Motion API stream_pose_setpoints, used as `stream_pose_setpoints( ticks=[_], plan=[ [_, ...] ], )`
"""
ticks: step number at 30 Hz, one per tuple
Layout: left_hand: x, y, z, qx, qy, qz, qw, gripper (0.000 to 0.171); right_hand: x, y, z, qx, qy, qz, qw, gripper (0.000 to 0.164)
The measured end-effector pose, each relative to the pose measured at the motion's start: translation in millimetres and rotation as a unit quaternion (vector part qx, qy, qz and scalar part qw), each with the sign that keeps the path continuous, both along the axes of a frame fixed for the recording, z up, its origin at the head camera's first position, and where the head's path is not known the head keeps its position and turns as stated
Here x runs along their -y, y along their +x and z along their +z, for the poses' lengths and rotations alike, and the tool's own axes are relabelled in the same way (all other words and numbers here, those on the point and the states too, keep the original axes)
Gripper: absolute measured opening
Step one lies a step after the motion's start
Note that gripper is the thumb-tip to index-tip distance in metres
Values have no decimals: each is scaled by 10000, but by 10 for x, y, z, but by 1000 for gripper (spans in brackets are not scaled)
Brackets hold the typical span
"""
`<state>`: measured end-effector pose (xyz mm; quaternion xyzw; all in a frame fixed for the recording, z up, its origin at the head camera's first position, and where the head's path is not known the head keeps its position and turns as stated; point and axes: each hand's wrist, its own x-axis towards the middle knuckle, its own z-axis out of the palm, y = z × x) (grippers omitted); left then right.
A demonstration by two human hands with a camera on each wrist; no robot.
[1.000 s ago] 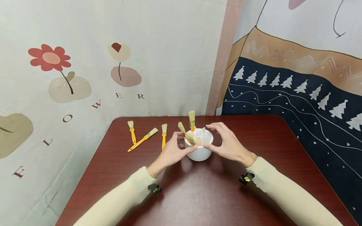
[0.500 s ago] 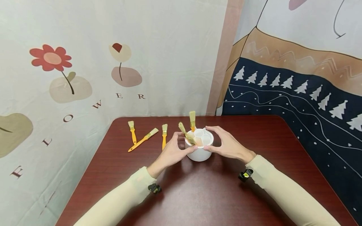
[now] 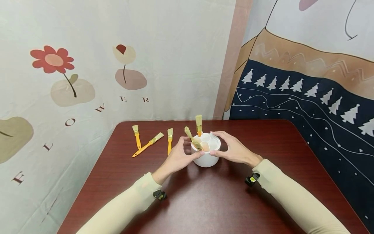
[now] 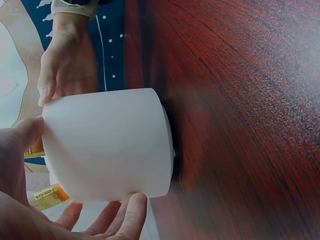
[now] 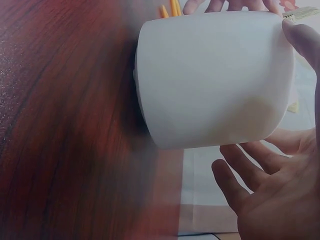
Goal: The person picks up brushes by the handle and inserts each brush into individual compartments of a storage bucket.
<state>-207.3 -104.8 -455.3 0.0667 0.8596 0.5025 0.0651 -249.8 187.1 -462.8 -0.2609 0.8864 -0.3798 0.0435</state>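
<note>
A round white brush holder (image 3: 205, 160) with a divided top stands upright on the table. Two flat paintbrushes stick up from its left side: one brush (image 3: 199, 123) nearly upright, the other brush (image 3: 189, 132) leaning left. My left hand (image 3: 180, 156) grips the holder's left side, thumb on the front rim and fingers round the wall. From the right, my right hand (image 3: 235, 149) holds it with the thumb at the front rim and fingers at the far side. Both wrist views show the holder's plain wall (image 4: 107, 145) between the hands.
Left of the holder, three paintbrushes with yellow handles lie on the dark red table (image 3: 204, 201): one brush (image 3: 136, 136) at the far left, a slanted brush (image 3: 148, 145) touching or close to it, and another brush (image 3: 169, 141) partly behind my left hand. Printed curtains (image 3: 175, 65) hang behind.
My right hand has moved slightly inward, its fingers closing against the holder's right side. The left hand, holder and brushes look nearly the same.
</note>
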Motion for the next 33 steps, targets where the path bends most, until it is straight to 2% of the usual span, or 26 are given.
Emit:
stream_pose_setpoints(
  ticks=[15,24,33],
  plan=[
    [-18,-2,-5,16,-22,-6,10000,84,1,-23,-3,-83,173,46,9998,93],
    [-11,-14,-14,11,121,-65,9999,85,12,20,4,-67,274,-94,9996,94],
    [67,-64,30,-235,276,-125,9993,86,73,60,-3,-4,231,-306,9993,95]
  ],
)
